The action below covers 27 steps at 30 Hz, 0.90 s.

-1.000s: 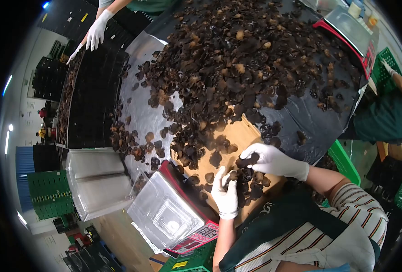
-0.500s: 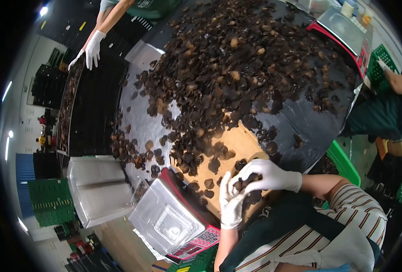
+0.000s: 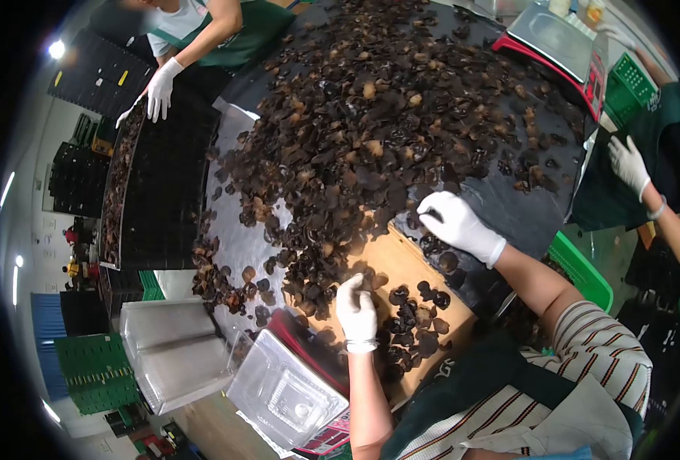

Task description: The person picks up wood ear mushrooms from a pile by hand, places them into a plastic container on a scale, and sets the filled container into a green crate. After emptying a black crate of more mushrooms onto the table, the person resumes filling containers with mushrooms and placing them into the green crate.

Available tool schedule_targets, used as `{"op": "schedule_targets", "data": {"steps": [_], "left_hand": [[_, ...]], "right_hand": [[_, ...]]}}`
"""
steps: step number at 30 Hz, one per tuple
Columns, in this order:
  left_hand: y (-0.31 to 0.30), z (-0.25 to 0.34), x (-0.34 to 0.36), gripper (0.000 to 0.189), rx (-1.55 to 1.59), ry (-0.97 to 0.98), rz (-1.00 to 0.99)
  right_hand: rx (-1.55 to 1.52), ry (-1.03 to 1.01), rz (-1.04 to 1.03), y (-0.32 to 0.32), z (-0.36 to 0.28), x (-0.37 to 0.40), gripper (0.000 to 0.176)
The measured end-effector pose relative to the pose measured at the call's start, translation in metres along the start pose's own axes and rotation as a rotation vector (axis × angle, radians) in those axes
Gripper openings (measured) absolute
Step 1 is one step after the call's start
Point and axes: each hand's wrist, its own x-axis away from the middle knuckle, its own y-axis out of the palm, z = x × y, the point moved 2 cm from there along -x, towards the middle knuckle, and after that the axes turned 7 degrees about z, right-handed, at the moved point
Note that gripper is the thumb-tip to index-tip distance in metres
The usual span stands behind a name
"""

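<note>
My left hand (image 3: pixel 357 310), in a white glove, is over the wooden board (image 3: pixel 386 257), beside dark pieces at the near edge of the heap. Its fingers are bent, with the thumb apart; nothing shows firmly held. My right hand (image 3: pixel 460 226), also gloved, is open and curved above the black table cover, right of the board, near several loose pieces. A loose cluster of dark brown, wrinkled pieces like wood ear mushrooms (image 3: pixel 413 326) lies on the board between my forearms. Beyond it spreads the large heap of mushroom pieces (image 3: pixel 355 130).
A red scale with a clear plastic tray (image 3: pixel 290 391) stands at the near left. Another scale (image 3: pixel 558 42) is at the far right. A green crate (image 3: pixel 581 268) is beside the table. Co-workers' gloved hands show at a black crate (image 3: pixel 163 184) and at the right.
My hands have come apart. The pieces they handled together now lie on the board. My right hand moved forward to the board's far right edge; my left moved left and forward.
</note>
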Motion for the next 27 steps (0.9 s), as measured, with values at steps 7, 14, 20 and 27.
{"op": "schedule_targets", "data": {"steps": [7,14,20,27], "left_hand": [[0.019,0.000,0.008,0.033,-0.196,0.136,-0.380],[0.070,0.062,-0.018,0.044,-0.279,0.301,-0.368],[0.104,0.043,-0.004,0.024,-0.295,0.482,-0.404],[0.039,0.028,0.012,0.019,0.497,-0.507,-0.293]], "right_hand": [[-1.059,0.862,0.162,-0.050,0.004,0.013,0.011],[-0.096,0.438,-0.247,-0.047,-0.008,0.032,0.028],[0.174,0.209,-0.560,-0.051,-0.007,0.044,0.022],[0.119,0.316,-0.913,-0.098,-0.024,0.032,0.024]]}}
